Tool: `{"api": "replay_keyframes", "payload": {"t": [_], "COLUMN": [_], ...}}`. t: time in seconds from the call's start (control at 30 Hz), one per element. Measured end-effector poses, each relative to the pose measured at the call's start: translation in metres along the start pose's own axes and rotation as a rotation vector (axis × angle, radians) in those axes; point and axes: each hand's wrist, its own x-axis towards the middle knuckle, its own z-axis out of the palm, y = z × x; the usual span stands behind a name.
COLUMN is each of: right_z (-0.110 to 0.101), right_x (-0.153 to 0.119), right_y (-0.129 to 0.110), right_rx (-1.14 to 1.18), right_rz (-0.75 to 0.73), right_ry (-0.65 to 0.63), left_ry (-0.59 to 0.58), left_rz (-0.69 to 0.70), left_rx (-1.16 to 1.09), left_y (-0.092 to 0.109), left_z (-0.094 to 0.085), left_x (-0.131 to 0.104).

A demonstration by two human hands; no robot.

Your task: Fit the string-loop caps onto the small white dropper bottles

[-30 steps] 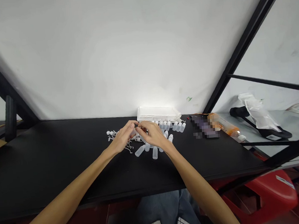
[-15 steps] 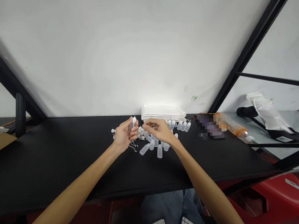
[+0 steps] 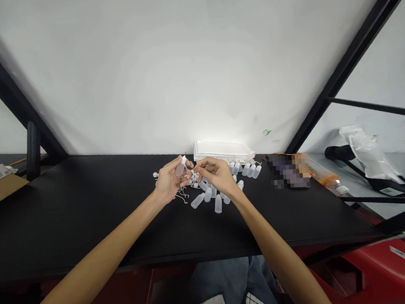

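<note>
My left hand [image 3: 169, 181] is closed around a small translucent dropper bottle [image 3: 181, 167], its white pointed top tilted up and slightly right. Just to the right, my right hand [image 3: 215, 173] is closed in a pinch close to the bottle; a thin white bit shows at the fingertips, too small to name. Below and between the hands lie several loose translucent bottles [image 3: 218, 204] on the black table [image 3: 116, 216]. Small white caps [image 3: 196, 184] are heaped behind them, partly hidden by my fingers. Thin white curved strips [image 3: 181, 197] lie under my left hand.
White flat packs [image 3: 223, 149] are stacked against the wall. Several capped bottles [image 3: 251, 171] stand or lean before them. An orange-labelled drink bottle [image 3: 327, 176] lies at the right, beside a blurred-out item [image 3: 289, 170]. A cardboard box [image 3: 2, 191] is at far left; a red stool [image 3: 383, 268] stands below right.
My right fingertips have come closer to the dropper bottle in my left hand. The bottle has turned to show more of its side. The camera view has shifted slightly.
</note>
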Motion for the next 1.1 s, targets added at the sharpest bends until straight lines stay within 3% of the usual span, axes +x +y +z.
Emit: {"api": "replay_keyframes", "payload": {"t": [0.17,0.3,0.77,1.1], "right_z": [-0.0054,-0.0075,-0.0010,0.0001], "right_x": [0.0041,0.0057,0.0040,0.0037], "right_y": [0.0027,0.0042,0.0026,0.0021], "right_rx": [0.123,0.160,0.179,0.199], "right_rz": [0.070,0.093,0.111,0.094], "right_ry": [0.098,0.094,0.111,0.083], "left_ry": [0.029,0.013,0.040,-0.002], "left_rz": [0.067,0.091,0.077,0.103], "left_rx": [0.274,0.446,0.465,0.472], "left_y": [-0.0027,-0.0066,-0.0022,-0.0059], "left_z": [-0.0040,-0.0079,-0.0051,-0.0102], "left_x": [0.0021,0.0032,0.0030,0.0040]}}
